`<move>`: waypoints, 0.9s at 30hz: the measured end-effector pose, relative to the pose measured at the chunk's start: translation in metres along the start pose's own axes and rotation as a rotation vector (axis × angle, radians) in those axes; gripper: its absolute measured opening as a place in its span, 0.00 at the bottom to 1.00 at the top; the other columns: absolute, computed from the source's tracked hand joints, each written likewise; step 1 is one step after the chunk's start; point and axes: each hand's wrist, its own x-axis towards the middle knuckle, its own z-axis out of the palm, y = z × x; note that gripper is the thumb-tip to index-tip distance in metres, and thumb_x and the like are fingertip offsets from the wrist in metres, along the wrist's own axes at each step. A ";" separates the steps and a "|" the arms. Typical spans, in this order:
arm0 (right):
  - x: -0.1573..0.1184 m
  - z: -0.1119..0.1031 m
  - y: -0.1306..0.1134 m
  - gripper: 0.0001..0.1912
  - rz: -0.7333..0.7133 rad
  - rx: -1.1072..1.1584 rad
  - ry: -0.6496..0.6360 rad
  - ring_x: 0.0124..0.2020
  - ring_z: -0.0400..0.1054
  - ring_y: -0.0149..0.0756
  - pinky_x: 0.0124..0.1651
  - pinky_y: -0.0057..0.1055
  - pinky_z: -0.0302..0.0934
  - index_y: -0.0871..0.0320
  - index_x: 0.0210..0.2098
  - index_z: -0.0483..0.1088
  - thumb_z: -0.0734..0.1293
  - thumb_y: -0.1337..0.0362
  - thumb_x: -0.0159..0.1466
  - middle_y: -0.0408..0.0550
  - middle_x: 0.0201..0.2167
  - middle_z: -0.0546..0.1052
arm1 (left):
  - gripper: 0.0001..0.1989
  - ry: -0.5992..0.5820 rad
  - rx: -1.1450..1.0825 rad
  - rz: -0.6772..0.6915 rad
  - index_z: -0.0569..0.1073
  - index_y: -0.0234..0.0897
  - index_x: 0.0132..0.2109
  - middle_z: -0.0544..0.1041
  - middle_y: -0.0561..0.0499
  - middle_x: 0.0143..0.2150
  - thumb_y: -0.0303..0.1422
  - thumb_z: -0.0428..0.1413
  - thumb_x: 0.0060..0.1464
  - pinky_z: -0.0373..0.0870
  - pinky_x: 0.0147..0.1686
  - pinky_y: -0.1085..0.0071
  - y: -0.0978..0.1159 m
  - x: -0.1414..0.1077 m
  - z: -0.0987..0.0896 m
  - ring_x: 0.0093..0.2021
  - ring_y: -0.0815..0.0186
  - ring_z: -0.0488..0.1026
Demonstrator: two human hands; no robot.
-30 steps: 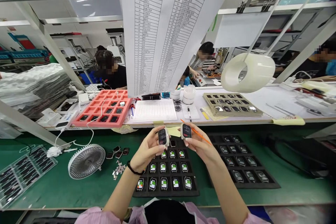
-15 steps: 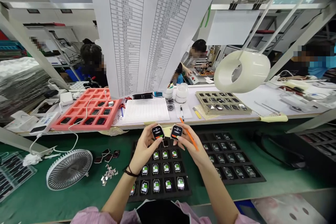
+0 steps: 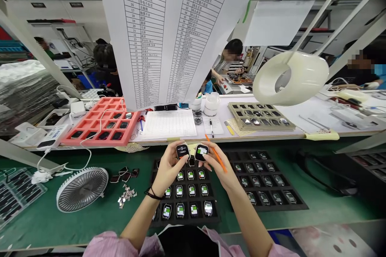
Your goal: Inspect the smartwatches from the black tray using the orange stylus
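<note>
My left hand (image 3: pixel 169 166) is closed on a smartwatch body (image 3: pixel 182 150) without a strap, its thumb at the lower edge of the lit dark screen. Close beside it, my right hand (image 3: pixel 218 162) grips a second smartwatch body (image 3: pixel 201 151), whose screen shows green and white blocks; the thumb lies on that screen. An orange stick-like tool (image 3: pixel 216 154) is also tucked in my right hand, slanting across the fingers. Below both hands lies a black foam tray (image 3: pixel 199 217) holding rows of watches, many with green and white screens. My forearms cover parts of it.
Another black tray (image 3: pixel 289 205) of watches lies to the right. A small fan (image 3: pixel 83 188) and loose metal pieces (image 3: pixel 126 196) are at left. The raised shelf bears a pink tray (image 3: pixel 99 141) and a beige tray (image 3: pixel 262 124). A printed list (image 3: pixel 175 48) and a tape roll (image 3: pixel 291 78) hang ahead.
The right watch's screen has switched from dark text with a red and green strip to green and white blocks. My right thumb has come onto it. The view has shifted slightly.
</note>
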 end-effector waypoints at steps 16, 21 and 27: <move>-0.003 0.006 0.003 0.13 0.045 -0.001 0.085 0.22 0.65 0.30 0.21 0.27 0.51 0.52 0.45 0.68 0.64 0.53 0.64 0.43 0.28 0.69 | 0.19 0.032 -0.007 -0.039 0.72 0.38 0.49 0.73 0.51 0.33 0.46 0.52 0.58 0.56 0.17 0.77 0.002 -0.005 -0.003 0.22 0.74 0.63; -0.003 0.008 0.003 0.13 0.070 -0.018 0.088 0.21 0.65 0.31 0.20 0.27 0.48 0.52 0.42 0.69 0.64 0.52 0.64 0.42 0.26 0.67 | 0.20 0.030 0.022 -0.076 0.73 0.36 0.46 0.70 0.52 0.27 0.48 0.53 0.57 0.52 0.15 0.77 -0.001 -0.005 -0.007 0.20 0.73 0.64; -0.005 0.006 0.001 0.16 0.041 -0.038 0.001 0.27 0.68 0.32 0.21 0.27 0.51 0.49 0.50 0.65 0.65 0.54 0.63 0.46 0.36 0.71 | 0.22 -0.076 -0.001 -0.036 0.66 0.41 0.56 0.73 0.45 0.48 0.42 0.55 0.57 0.62 0.21 0.77 -0.004 -0.007 -0.006 0.32 0.68 0.70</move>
